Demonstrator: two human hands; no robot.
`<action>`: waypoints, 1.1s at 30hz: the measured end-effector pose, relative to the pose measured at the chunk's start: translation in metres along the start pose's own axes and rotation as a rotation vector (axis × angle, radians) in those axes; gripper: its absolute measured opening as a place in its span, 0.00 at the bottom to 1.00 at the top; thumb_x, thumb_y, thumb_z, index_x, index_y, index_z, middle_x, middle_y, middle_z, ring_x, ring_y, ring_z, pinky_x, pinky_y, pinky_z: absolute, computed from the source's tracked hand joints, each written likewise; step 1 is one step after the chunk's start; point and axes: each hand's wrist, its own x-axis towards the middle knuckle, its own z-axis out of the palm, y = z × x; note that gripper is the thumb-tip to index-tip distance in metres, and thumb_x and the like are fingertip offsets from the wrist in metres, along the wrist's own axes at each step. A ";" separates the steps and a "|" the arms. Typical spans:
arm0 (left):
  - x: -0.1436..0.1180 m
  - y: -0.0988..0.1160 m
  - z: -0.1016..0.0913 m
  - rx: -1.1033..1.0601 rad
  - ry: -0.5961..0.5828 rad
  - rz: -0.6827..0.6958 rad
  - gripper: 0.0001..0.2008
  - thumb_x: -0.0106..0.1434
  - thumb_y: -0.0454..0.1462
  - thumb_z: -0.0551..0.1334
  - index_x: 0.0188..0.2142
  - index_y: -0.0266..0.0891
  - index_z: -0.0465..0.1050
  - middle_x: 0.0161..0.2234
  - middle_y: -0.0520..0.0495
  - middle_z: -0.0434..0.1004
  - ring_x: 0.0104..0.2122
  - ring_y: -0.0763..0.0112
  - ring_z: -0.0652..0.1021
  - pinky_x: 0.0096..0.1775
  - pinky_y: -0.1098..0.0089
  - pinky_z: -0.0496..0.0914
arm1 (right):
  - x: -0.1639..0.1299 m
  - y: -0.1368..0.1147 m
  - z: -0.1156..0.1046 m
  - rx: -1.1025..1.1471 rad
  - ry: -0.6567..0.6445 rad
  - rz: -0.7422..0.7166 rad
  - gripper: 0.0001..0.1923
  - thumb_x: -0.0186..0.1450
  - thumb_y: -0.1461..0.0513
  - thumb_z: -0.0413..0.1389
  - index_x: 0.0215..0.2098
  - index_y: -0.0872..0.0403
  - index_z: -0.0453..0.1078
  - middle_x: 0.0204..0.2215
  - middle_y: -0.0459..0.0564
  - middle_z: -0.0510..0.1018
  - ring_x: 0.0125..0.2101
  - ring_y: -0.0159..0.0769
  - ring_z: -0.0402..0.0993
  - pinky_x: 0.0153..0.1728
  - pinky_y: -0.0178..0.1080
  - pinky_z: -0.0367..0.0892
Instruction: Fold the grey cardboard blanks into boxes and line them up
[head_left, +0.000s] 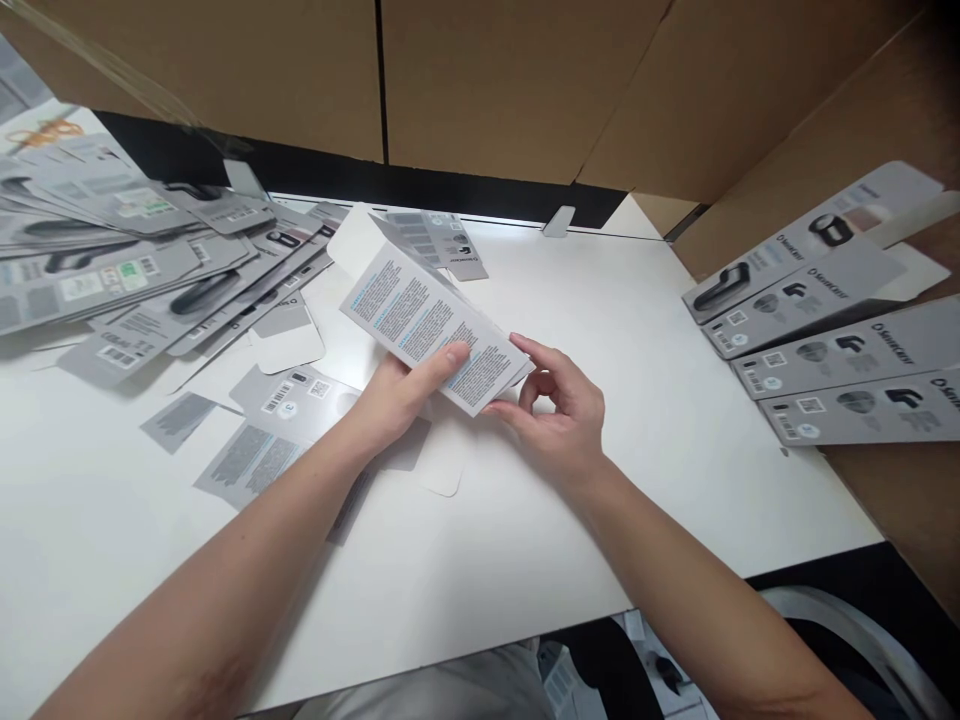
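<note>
A grey printed carton (427,325), its text panel facing me, is held tilted above the white table. My left hand (409,395) grips it from below, thumb lying across the text and the other fingers hidden behind. At the carton's near right end, my right hand (562,405) has its fingers curled, with thumb and fingertips at the end's edges. A white flap (356,240) stands out at the carton's far left end. Under my left wrist lie flat, unfolded carton blanks (300,400), partly covered by the forearm.
A fanned pile of flat cartons (135,250) covers the table's left side. Several standing cartons (847,350) line the right side. Another flat carton (469,255) lies behind the held one. Brown cardboard walls (510,80) border the back and right of the white table (675,480).
</note>
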 end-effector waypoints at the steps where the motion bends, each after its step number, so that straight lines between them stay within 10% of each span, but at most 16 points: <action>1: 0.000 -0.001 -0.001 -0.017 -0.005 -0.008 0.39 0.71 0.65 0.76 0.72 0.49 0.80 0.65 0.39 0.89 0.70 0.36 0.83 0.74 0.40 0.75 | 0.000 0.000 0.000 -0.004 -0.001 0.003 0.35 0.72 0.44 0.79 0.73 0.38 0.80 0.44 0.46 0.86 0.22 0.29 0.68 0.21 0.41 0.76; 10: -0.001 -0.016 -0.007 -0.121 -0.029 -0.015 0.29 0.77 0.63 0.73 0.65 0.49 0.85 0.66 0.42 0.89 0.73 0.39 0.82 0.75 0.45 0.76 | 0.003 -0.003 0.000 0.054 0.063 -0.042 0.17 0.86 0.48 0.63 0.68 0.38 0.86 0.38 0.47 0.90 0.31 0.38 0.87 0.30 0.44 0.85; 33: 0.002 -0.005 -0.003 -0.049 -0.161 0.012 0.27 0.78 0.63 0.72 0.54 0.44 0.88 0.52 0.39 0.94 0.58 0.42 0.91 0.63 0.45 0.87 | 0.001 -0.009 0.001 0.125 0.100 0.092 0.11 0.82 0.48 0.69 0.55 0.42 0.89 0.39 0.46 0.92 0.31 0.37 0.89 0.27 0.41 0.84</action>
